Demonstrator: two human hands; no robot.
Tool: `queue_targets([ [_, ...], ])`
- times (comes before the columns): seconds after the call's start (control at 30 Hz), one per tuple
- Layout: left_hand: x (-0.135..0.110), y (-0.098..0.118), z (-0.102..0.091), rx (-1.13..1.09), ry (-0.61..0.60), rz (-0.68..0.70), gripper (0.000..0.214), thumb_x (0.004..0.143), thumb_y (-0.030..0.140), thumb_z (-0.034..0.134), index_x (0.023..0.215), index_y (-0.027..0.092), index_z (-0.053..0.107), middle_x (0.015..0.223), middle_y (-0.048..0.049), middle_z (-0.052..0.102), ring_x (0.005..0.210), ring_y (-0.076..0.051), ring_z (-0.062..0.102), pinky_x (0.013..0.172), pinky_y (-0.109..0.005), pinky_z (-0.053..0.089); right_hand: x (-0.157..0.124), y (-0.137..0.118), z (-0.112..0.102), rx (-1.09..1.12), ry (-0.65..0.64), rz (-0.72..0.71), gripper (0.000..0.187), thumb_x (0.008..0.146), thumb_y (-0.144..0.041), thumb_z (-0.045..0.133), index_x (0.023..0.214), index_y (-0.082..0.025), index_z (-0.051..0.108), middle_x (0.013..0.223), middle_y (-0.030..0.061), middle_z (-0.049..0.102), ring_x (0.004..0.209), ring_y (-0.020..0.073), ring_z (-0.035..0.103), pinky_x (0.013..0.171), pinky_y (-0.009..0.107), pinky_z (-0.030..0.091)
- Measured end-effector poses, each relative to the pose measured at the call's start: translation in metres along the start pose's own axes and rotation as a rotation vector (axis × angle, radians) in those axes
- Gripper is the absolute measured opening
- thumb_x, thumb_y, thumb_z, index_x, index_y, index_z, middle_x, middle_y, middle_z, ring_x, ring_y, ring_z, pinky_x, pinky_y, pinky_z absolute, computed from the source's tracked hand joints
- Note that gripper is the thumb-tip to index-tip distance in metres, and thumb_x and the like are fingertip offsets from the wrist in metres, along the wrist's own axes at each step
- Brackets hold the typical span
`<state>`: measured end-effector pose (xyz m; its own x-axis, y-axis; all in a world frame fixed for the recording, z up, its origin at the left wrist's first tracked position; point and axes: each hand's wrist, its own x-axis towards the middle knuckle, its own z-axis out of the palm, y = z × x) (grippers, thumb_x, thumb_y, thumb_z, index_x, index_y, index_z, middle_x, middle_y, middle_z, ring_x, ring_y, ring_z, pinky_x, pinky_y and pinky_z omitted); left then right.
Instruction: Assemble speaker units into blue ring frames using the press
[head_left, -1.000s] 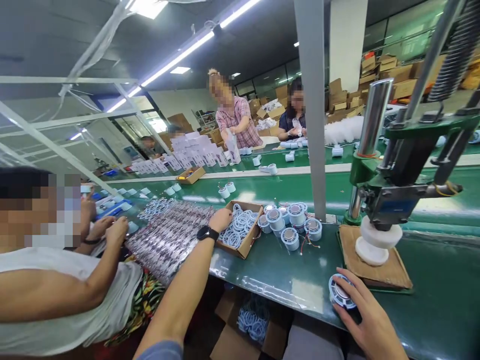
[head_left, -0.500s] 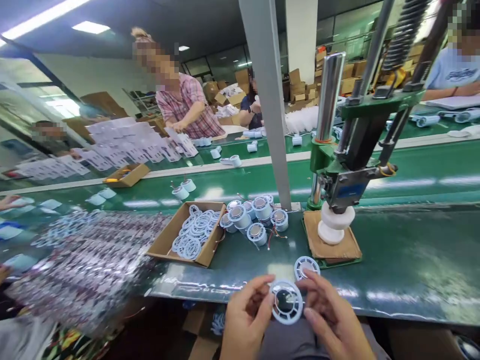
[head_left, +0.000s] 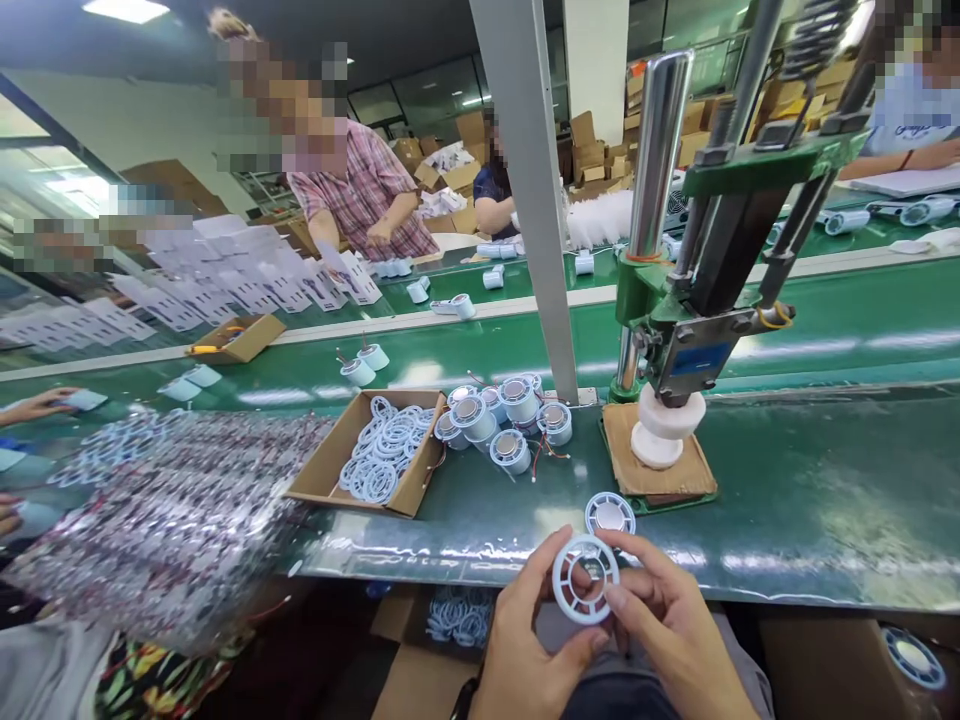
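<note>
A light-blue spoked plastic ring (head_left: 561,580) is held upright above the table's front edge, its open centre facing me. My left hand (head_left: 529,635) is closed on its left and lower rim. Thumb and fingers of my right hand (head_left: 667,610) grip the right side of the same ring. Just behind it, on the table, lies a light-blue round part with a silver disc (head_left: 610,515), partly hidden by the ring and my fingers. Farther right stands a green hand press (head_left: 697,370) with a white round pressing head (head_left: 664,430) over a cardboard-covered base (head_left: 694,477).
A cardboard box (head_left: 409,497) of similar rings stands left, beside piled light-blue cylindrical parts (head_left: 510,451) with wires. Bagged parts (head_left: 187,500) cover the left table. A grey post (head_left: 536,200) rises ahead. Co-workers, including a person in a checked shirt (head_left: 367,190), are beyond the green belt.
My left hand has moved right and closer to my right hand. The ring has risen slightly and shifted right, and my right fingers now grip it. The camera view has shifted somewhat.
</note>
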<state>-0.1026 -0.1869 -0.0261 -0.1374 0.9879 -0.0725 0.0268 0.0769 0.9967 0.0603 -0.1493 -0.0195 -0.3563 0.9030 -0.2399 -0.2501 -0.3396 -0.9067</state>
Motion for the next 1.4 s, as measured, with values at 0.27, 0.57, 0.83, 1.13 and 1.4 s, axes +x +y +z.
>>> queue_targets([
  [0.27,-0.001,0.005,-0.001,0.053,0.017,-0.003,0.075,0.071,0.043,0.088,0.138,0.023,0.062,0.109,-0.0133,0.073,0.100,-0.032,0.069,0.089,-0.042,0.059,-0.006,-0.010,0.015,0.050,0.094,0.025,0.067,0.078,-0.059,0.077,0.126,-0.014,0.066,0.064,0.0003,0.064,0.054,0.0089,0.047,0.057,0.021,0.041],
  [0.57,0.005,0.001,-0.007,-0.055,-0.060,-0.073,0.077,0.070,0.043,0.090,0.137,0.022,0.060,0.109,-0.0116,0.073,0.096,-0.029,0.072,0.089,-0.040,0.060,-0.004,-0.001,0.001,-0.090,0.024,-0.152,0.050,0.097,-0.055,0.054,0.129,-0.020,0.070,0.073,0.0047,0.070,0.059,0.0125,0.060,0.061,0.025,0.055],
  [0.83,0.007,0.006,0.001,-0.146,0.060,-0.103,0.079,0.058,0.050,0.096,0.126,0.020,0.067,0.100,-0.0080,0.073,0.091,-0.025,0.070,0.086,-0.032,0.058,-0.001,-0.002,-0.014,-0.655,0.266,-0.653,0.035,0.101,-0.022,0.046,0.131,-0.022,0.063,0.100,0.0077,0.075,0.083,0.0168,0.069,0.076,0.028,0.059],
  [1.13,0.019,-0.010,-0.004,-0.047,-0.022,-0.068,0.080,0.066,0.052,0.091,0.133,0.019,0.060,0.117,-0.0130,0.070,0.107,-0.030,0.068,0.096,-0.038,0.055,0.032,0.021,-0.030,-1.000,0.315,-0.750,0.064,0.086,-0.016,0.061,0.147,-0.019,0.042,0.137,0.0152,0.059,0.127,0.0277,0.058,0.103,0.045,0.055],
  [1.4,0.045,-0.022,0.023,0.440,-0.068,0.271,0.052,0.093,0.050,0.064,0.138,0.024,0.054,0.138,-0.0142,0.057,0.131,-0.033,0.051,0.109,-0.054,0.043,0.041,0.043,-0.028,-0.937,0.345,-0.790,0.069,0.077,-0.007,0.053,0.144,-0.021,0.045,0.129,0.0108,0.066,0.118,0.0250,0.064,0.096,0.039,0.060],
])
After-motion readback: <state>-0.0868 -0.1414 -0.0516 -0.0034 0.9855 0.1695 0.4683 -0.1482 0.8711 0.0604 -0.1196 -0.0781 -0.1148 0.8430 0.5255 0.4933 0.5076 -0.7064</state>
